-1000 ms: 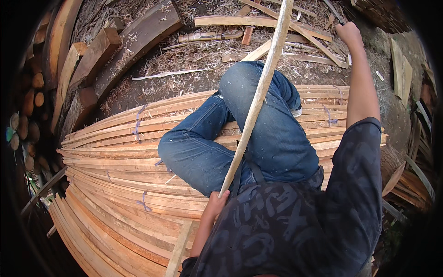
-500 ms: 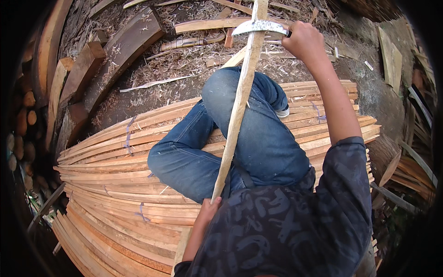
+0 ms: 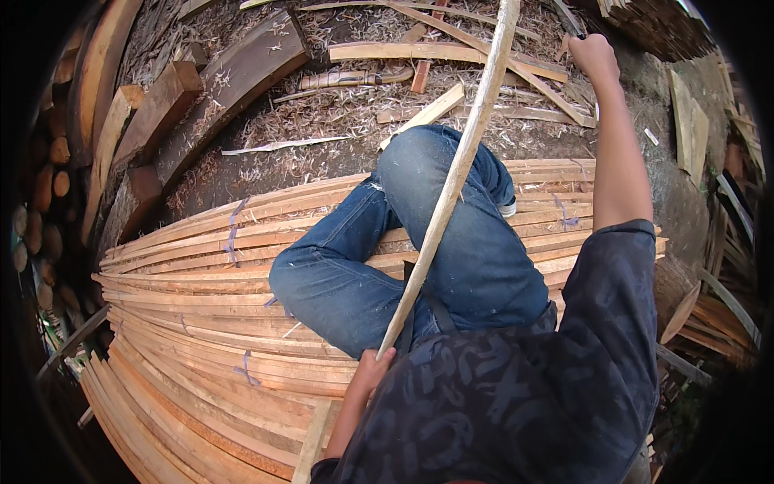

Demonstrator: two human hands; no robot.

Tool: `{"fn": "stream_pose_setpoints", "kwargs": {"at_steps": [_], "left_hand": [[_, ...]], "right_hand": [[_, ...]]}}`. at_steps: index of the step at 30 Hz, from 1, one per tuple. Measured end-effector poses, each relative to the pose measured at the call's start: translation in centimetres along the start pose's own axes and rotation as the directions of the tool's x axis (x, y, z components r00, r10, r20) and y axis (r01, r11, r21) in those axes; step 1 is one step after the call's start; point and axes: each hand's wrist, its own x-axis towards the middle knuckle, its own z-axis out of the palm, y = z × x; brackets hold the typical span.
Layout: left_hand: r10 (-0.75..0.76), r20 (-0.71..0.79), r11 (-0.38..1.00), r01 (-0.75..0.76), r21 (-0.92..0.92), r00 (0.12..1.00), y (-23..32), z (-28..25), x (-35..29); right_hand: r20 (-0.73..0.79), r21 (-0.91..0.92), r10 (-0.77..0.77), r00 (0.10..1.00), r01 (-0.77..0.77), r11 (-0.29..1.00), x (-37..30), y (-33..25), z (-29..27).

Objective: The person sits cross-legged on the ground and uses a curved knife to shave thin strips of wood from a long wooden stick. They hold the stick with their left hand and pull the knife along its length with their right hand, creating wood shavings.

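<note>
A long pale wooden strip slants across my jeans, from my waist up past the far edge of the view. My left hand is closed round its near end, close to my belly. At the far right my right arm is stretched out. My right hand is wrapped round the dark handle of a curved knife, its blade pointing away from me and apart from the strip. The strip's far end and part of the blade's tip lie out of view.
I sit cross-legged on tied bundles of wooden strips. Heavy timber beams lie at the far left, with stacked round logs beyond. Wood shavings and loose offcuts cover the ground ahead. More planks stand at right.
My right hand has carried the knife off the strip, outward to the far right. The strip's far part leans further right; my left hand keeps its hold.
</note>
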Motion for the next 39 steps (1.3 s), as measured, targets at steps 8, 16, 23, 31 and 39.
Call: {"fn": "stream_pose_setpoints", "kwargs": {"at_steps": [8,16,23,31,39], "left_hand": [[0.002,-0.133,0.999,0.002,0.034,0.991,-1.4,1.8,-0.6],[0.261,-0.197,0.881,-0.15,0.449,0.945,-1.6,2.2,-1.5],[0.342,-0.182,0.87,-0.237,0.432,0.922,-3.5,2.8,-0.6],[0.29,-0.252,0.948,-0.24,0.212,0.923,-1.1,2.9,-1.1],[0.322,-0.273,0.946,-0.32,0.053,0.907,-2.4,3.2,-0.2]], "right_hand": [[0.019,0.159,-0.441,0.897,0.433,0.887,-18.8,-0.2,0.2],[0.218,-0.166,-0.395,0.893,0.432,0.886,-21.1,-0.4,-1.5],[-0.147,-0.232,-0.281,0.948,0.243,0.942,-8.5,-1.3,-3.3],[-0.025,-0.185,-0.422,0.906,0.41,0.893,-15.0,-2.7,-3.3],[0.166,-0.197,-0.467,0.869,0.493,0.847,-19.0,-0.4,-2.0]]}}
